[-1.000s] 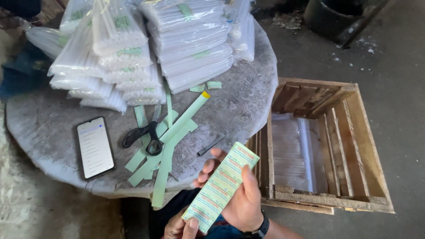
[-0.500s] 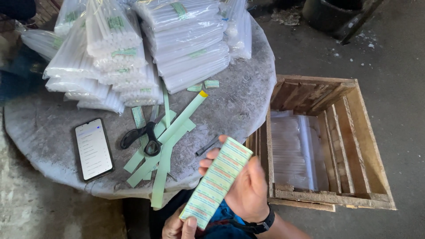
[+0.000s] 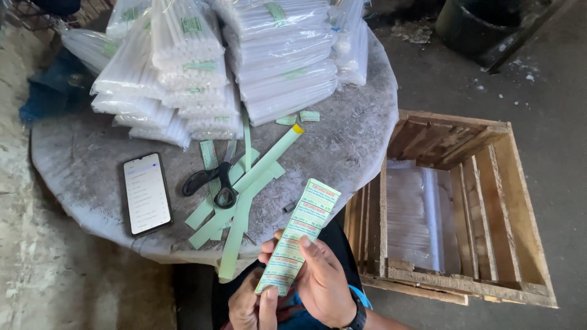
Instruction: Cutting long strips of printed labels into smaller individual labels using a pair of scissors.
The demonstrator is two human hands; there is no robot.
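Low in the view, close to the body, both hands up in front of the lap, sharing one label strip (image 3: 298, 237).

Right hand (image 3: 324, 282): palm turned toward the left, wrist bent in from the lower right, a dark watch (image 3: 358, 318) on it. Thumb (image 3: 312, 249) laid across the printed face of the strip near its lower half, fingers curled behind, their tips just showing past the strip's left edge. Closed on the strip in a pinch.

Left hand (image 3: 251, 305): lower, partly cut by the bottom edge, knuckles up. Thumb pressed on the strip's bottom end, fingers folded under it. Also gripping the strip.

Strip: long, pale green with rows of printed labels, held tilted, bottom end at the left hand, top end leaning up and right, over the near rim of the round table (image 3: 342, 146), not touching it.

On the table, just beyond the strip: black scissors (image 3: 214, 183) lying on a scatter of plain green paper strips (image 3: 244, 189). Left of them, a phone (image 3: 147, 194) face up, screen lit. Farther back, stacked bags of white sticks (image 3: 244, 55).

Right of the table, touching its edge, a wooden crate (image 3: 489, 183) on the floor, with clear plastic bags (image 3: 413, 214) inside.
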